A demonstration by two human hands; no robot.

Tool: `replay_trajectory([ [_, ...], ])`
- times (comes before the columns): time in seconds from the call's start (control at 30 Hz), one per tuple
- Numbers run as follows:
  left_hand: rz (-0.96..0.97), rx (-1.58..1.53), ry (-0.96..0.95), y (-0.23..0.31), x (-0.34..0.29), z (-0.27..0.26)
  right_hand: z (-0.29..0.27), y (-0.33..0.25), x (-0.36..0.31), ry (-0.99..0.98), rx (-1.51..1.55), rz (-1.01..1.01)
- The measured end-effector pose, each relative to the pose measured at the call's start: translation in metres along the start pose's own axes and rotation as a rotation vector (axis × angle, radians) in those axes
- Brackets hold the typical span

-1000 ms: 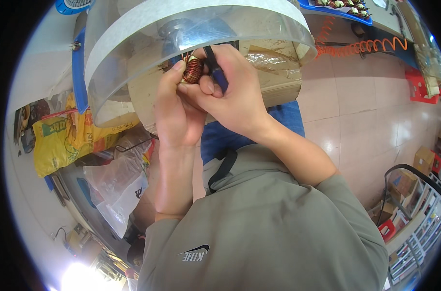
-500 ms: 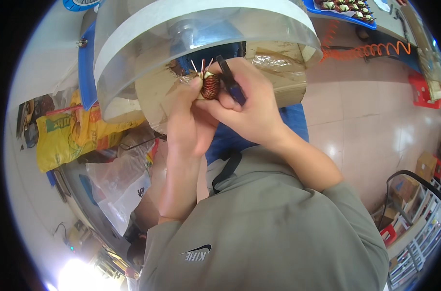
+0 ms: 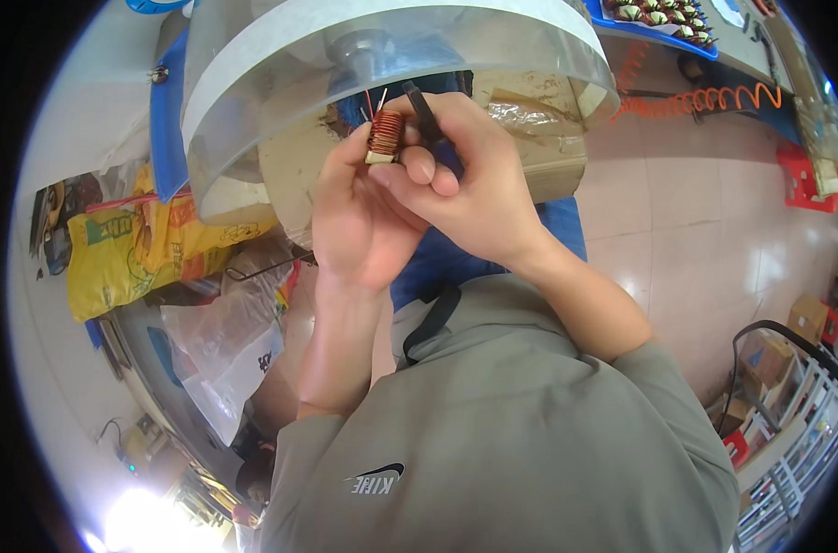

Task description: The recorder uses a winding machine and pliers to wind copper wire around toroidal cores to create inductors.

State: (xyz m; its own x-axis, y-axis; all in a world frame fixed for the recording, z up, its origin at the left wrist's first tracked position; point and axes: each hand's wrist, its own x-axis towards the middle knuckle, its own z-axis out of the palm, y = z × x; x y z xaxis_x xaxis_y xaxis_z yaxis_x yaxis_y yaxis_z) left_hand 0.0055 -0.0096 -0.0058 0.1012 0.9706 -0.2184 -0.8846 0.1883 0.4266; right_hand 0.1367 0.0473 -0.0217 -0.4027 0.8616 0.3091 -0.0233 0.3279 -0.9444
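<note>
- Left hand: fingers pinch a small copper-wound coil on a pale base, raised beneath the clear curved plastic shield.
- Right hand: closed around a slim black tool, apparently tweezers, beside the coil.

There is a single view, from a wide fisheye camera worn on the person's head, looking steeply down over the chest and both forearms, which rise from the lower edge. It sits very near the left hand and right hand, which fill the upper middle. Straight edges bend near the rim, where the tiled floor curves away at right.
</note>
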Motion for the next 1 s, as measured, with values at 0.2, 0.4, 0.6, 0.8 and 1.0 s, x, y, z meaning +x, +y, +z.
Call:
replay_trajectory([
  [0.2,-0.018,-0.107,-0.012,0.0,0.0,-0.007,0.001,-0.004,0.002,0.036,-0.098,-0.026],
  [0.4,-0.013,-0.12,-0.065,0.0,0.003,-0.007,0.003,-0.002,0.004,0.069,-0.144,-0.088],
  [0.6,-0.032,-0.137,-0.081,0.002,0.003,-0.007,0.003,-0.003,0.004,0.066,-0.162,-0.072],
  [0.8,-0.033,-0.121,-0.034,0.003,0.007,-0.002,0.002,-0.001,0.008,0.066,-0.097,-0.049],
  [1.0,-0.003,-0.088,0.004,0.005,0.008,-0.002,0.001,0.0,0.011,0.032,-0.07,-0.002],
])
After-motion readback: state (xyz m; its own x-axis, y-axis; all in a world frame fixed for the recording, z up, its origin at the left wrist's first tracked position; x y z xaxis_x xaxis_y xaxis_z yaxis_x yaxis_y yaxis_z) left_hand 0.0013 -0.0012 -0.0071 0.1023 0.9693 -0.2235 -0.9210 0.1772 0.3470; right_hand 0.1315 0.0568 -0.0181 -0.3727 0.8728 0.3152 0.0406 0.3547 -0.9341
